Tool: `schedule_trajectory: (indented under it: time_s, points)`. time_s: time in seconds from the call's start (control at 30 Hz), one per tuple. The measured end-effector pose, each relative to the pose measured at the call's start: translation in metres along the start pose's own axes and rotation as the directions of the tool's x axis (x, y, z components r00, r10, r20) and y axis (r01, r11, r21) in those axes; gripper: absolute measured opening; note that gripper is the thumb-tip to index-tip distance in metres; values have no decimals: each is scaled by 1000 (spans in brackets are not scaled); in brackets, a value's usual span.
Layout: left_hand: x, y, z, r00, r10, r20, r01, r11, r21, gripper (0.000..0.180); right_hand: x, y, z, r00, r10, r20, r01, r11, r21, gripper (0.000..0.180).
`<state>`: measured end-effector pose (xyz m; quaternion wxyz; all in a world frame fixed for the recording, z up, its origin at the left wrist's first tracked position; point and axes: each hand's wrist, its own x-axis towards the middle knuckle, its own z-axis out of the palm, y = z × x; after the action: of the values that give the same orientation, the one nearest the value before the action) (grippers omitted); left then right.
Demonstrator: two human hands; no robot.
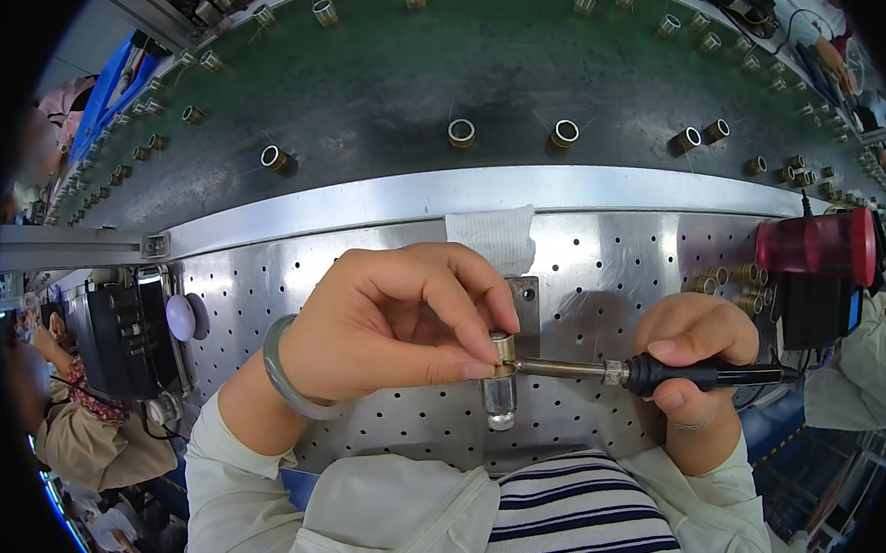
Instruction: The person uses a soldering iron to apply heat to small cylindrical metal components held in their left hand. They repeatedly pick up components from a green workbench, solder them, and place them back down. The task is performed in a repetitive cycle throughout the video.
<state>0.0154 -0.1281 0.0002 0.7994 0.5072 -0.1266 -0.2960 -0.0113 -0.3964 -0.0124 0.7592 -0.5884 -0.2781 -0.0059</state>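
Left hand (405, 324) pinches metal cylinder (504, 346) at its four o'clock; right hand (707, 335) grips soldering iron (616, 372) at cylinder's three o'clock. Unsteady grip could skid iron's tip (528, 366) onto left fingers (476, 369), burning them.

The cylinder (500, 396) and worktop (591, 419) look like shiny metal, the tool handle (721, 375) plastic.

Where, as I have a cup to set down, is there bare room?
Perforated metal worktop: a patch between the lilac oval object and the left hand; another between the paper towel and brass rings. The green conveyor belt is bare between its near and far rows of metal sleeves. Crowded: around the soldering iron in the right hand, and beside the red container.
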Motion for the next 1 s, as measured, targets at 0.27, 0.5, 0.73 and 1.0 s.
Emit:
schedule_trajectory:
  time_s: [0.27, 0.5, 0.73, 1.0]
  points:
    - [1, -1, 1, 1000, 17, -4, -17, 1000, 3, 16, 3, 2, -1, 999, -37, 30, 36, 999, 31, 30]
    - [1, -1, 1, 1000, 19, -6, -18, 1000, 17, 16, 6, 4, -5, 993, -72, 96, 67, 996, 57, 33]
    - [3, 0, -1, 999, 15, 42, -16, 1000, 18, 18, 6, 2, -5, 993, -89, 79, 92, 995, -43, 30]
    - [6, 4, -5, 978, -198, 68, 196, 980, 32, 27, 5, -1, -9, 994, -66, 88, 72, 995, -75, 29]
